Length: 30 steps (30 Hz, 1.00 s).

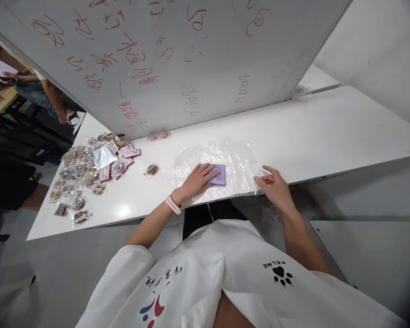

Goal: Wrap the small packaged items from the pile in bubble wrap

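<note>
A small square purple packet (217, 175) lies flat inside a crinkled clear plastic bag (239, 164) spread on the white table's near edge, at 6 o'clock from the whiteboard.

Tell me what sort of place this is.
Probably a small packing or sorting workstation in an office-like room. A long white table stands against a whiteboard with red handwriting, a pile of small sealed packets lies at one end, and the left hand presses a purple card on clear plastic film.
</note>
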Tool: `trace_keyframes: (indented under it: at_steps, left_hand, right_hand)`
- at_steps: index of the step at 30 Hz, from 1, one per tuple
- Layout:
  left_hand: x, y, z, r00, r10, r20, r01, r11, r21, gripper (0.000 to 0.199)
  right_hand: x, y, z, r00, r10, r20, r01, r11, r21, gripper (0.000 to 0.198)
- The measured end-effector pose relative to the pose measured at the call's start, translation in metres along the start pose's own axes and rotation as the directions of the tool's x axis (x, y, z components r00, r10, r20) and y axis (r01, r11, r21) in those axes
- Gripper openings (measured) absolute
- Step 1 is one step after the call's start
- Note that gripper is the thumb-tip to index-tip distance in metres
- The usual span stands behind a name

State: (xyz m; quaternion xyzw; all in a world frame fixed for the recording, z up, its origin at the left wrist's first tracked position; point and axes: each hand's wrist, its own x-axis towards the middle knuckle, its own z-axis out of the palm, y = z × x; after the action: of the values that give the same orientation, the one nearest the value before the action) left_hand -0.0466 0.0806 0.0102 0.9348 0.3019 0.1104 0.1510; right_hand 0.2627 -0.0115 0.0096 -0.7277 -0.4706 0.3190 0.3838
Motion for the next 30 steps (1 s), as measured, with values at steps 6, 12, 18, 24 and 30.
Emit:
trace_keyframes:
  at_steps: [6, 12, 18, 24, 30]
  left_hand:
    - [-0.007, 0.011, 0.002, 1.000, -0.030, -0.008, 0.030, 1.000, 0.008, 0.069]
    - [-0.011, 0.021, 0.003, 0.997, -0.064, -0.042, 0.066, 0.997, 0.038, 0.065]
    - [0.008, 0.012, 0.010, 0.993, -0.079, -0.086, 0.090, 0.986, 0.143, 0.053]
    - [0.016, 0.016, 0.008, 0.984, -0.140, -0.110, 0.156, 0.977, 0.144, 0.059]
    - [-0.025, 0.056, 0.000, 0.983, -0.077, -0.169, 0.097, 0.988, 0.116, 0.062]
  right_hand:
    - [-0.007, -0.024, -0.002, 0.944, 0.001, 0.330, -0.079, 0.972, 0.223, 0.057]
    - [0.002, -0.020, 0.005, 0.963, 0.056, 0.263, -0.140, 0.939, 0.313, 0.039]
    - [0.009, -0.011, 0.005, 0.967, 0.029, 0.255, -0.039, 0.999, 0.036, 0.038]
    - [0.005, -0.012, 0.002, 0.972, -0.051, 0.228, 0.080, 0.990, -0.118, 0.038]
    - [-0.005, -0.037, -0.004, 0.859, -0.502, -0.100, 0.397, 0.778, -0.487, 0.039]
